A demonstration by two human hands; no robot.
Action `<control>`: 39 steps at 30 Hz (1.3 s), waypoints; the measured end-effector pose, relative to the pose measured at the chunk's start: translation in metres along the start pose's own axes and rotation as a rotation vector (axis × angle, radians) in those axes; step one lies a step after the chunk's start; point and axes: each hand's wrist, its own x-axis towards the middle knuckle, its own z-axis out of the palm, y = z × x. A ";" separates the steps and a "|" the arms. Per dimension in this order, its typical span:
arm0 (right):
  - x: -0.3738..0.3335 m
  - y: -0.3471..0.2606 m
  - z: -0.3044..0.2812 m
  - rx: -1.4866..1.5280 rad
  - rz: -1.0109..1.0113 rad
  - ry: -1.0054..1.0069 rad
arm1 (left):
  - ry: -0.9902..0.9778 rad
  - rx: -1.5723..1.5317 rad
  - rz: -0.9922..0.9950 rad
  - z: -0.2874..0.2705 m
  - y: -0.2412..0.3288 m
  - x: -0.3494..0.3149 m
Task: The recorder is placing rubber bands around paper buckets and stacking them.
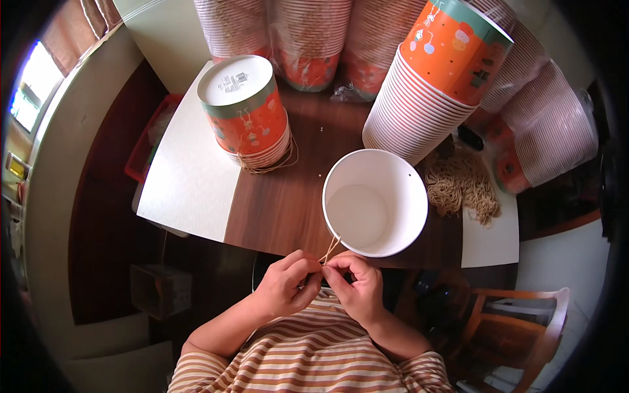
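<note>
A white paper bucket (357, 213) stands mouth up at the table's front edge, with a small hole near its far right rim. Tan cord (331, 247) runs from its near left rim down to my fingers. My left hand (291, 281) pinches the cord, thumb and fingertips pressed together. Close beside it, my right hand (354, 281) also pinches the cord, and the fingertips of both hands nearly meet. Exactly how the cord lies between the fingertips is hidden.
Upside-down orange buckets (246, 121) with cord loops stand at the left. A tall bucket stack (419, 105) rises behind the white one. Loose tan cords (462, 187) lie at the right. Plastic-wrapped stacks (311, 39) line the back. A wooden chair (517, 334) stands lower right.
</note>
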 end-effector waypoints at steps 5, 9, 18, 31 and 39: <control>-0.002 0.002 -0.004 0.031 0.044 -0.017 | 0.010 0.048 0.015 -0.006 0.008 0.014; -0.006 0.005 -0.006 0.062 0.112 -0.078 | -0.028 0.206 0.113 -0.007 0.000 0.023; -0.004 0.003 -0.011 0.123 0.108 -0.125 | 0.027 0.455 0.387 0.000 -0.014 0.026; 0.007 0.004 -0.015 0.002 -0.043 -0.046 | 0.193 0.152 0.156 0.027 -0.030 0.018; 0.008 0.019 -0.020 -0.609 -0.421 0.135 | 0.220 0.090 -0.021 0.029 -0.015 0.008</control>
